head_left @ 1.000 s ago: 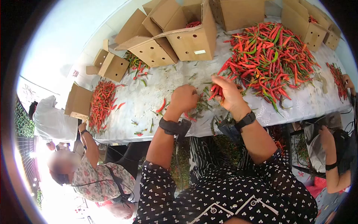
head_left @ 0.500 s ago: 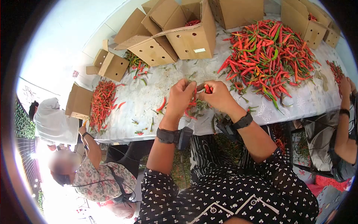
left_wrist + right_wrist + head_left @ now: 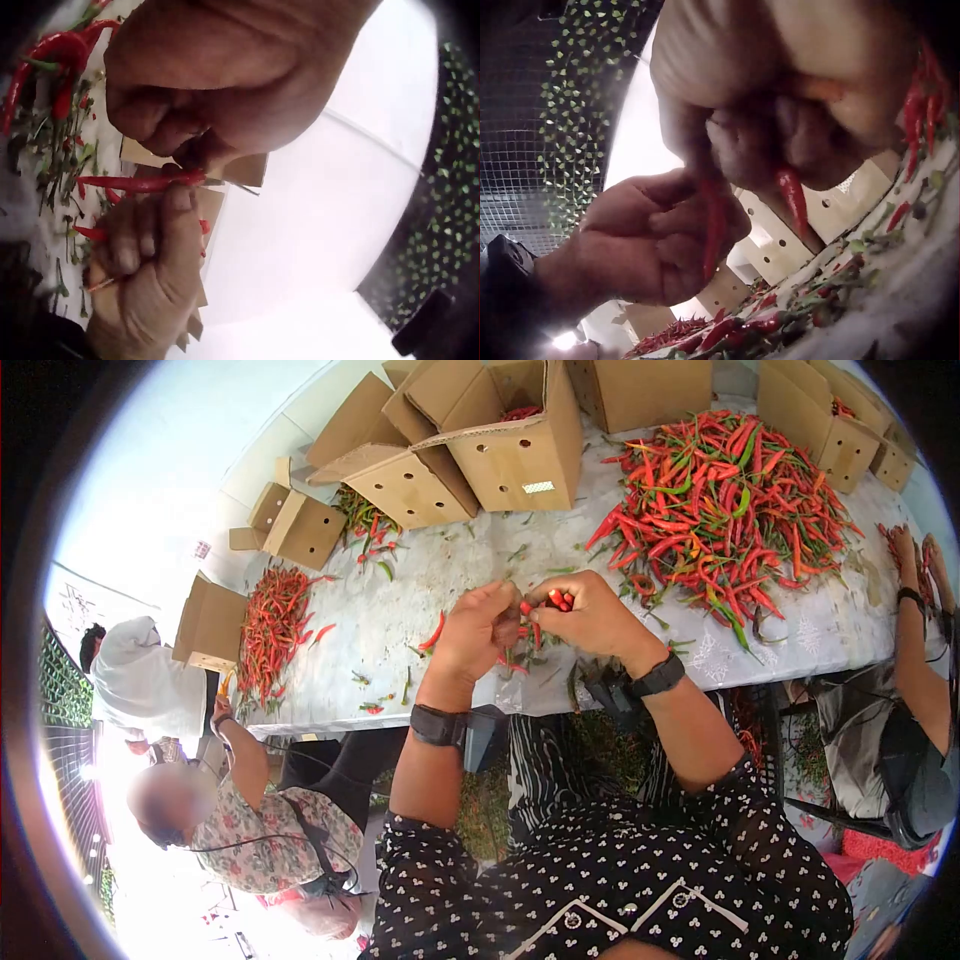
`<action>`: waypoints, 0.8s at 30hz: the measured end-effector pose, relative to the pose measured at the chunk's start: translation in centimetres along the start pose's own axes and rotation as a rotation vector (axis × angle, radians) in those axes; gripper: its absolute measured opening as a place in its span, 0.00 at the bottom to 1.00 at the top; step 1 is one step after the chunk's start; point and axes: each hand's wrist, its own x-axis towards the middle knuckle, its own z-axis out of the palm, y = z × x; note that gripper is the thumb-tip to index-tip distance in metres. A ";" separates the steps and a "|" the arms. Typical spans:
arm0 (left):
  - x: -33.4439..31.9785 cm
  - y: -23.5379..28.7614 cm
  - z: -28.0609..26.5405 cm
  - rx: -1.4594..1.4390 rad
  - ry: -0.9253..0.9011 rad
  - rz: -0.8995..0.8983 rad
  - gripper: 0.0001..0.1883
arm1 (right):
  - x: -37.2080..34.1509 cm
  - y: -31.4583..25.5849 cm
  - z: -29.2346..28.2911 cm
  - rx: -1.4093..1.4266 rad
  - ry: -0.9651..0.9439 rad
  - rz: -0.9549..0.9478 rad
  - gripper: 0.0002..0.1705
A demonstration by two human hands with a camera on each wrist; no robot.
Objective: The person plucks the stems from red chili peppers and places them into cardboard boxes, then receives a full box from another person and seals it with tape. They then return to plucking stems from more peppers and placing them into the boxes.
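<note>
Close together over the table, my two hands meet at one red chili pepper [image 3: 139,182]. My left hand [image 3: 478,625] pinches it near the stem end, where a thin stem sticks out in the left wrist view. My right hand [image 3: 590,610] holds the same pepper between thumb and finger. More red chilies [image 3: 562,600] are kept in the right hand's curled fingers; one red tip [image 3: 791,201] pokes out below them in the right wrist view. Under the hands lie loose stems [image 3: 859,259] and a few red peppers.
A large heap of red and green chilies [image 3: 720,510] lies to the right, a smaller red pile [image 3: 272,625] to the left. Cardboard boxes [image 3: 520,465] line the back. Other people's arms [image 3: 922,630] work at the right end; a person in a floral top [image 3: 285,840] is at left.
The right hand, holding several chilies, has moved left from beside the big heap to meet the left hand. The left hand has uncurled toward it and now pinches a pepper.
</note>
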 end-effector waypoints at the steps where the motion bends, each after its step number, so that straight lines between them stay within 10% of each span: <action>1: -0.1 0.1 -0.6 0.017 -0.028 0.050 0.11 | -0.1 -0.3 -0.2 0.120 -0.046 0.086 0.07; 3: -0.6 0.7 -1.2 0.034 -0.058 0.100 0.12 | 0.0 -0.4 -0.9 0.388 0.011 0.153 0.08; 6: -1.4 1.4 -1.3 0.722 0.206 0.001 0.13 | 0.5 1.0 -2.3 0.865 0.100 0.252 0.09; 8: -1.4 0.1 -1.9 1.364 0.162 0.469 0.12 | 0.6 2.3 -2.5 1.077 0.131 0.287 0.10; 9: -1.6 0.1 -1.3 1.461 0.169 0.308 0.10 | 0.5 1.7 -2.3 1.080 0.183 0.352 0.11; 17: 0.3 -0.8 -2.4 1.507 0.197 0.451 0.07 | 0.5 0.9 -1.0 0.772 0.133 0.375 0.07; 24: 0.4 0.2 0.0 0.792 0.314 0.348 0.05 | 0.6 1.0 0.4 0.374 -0.014 0.377 0.12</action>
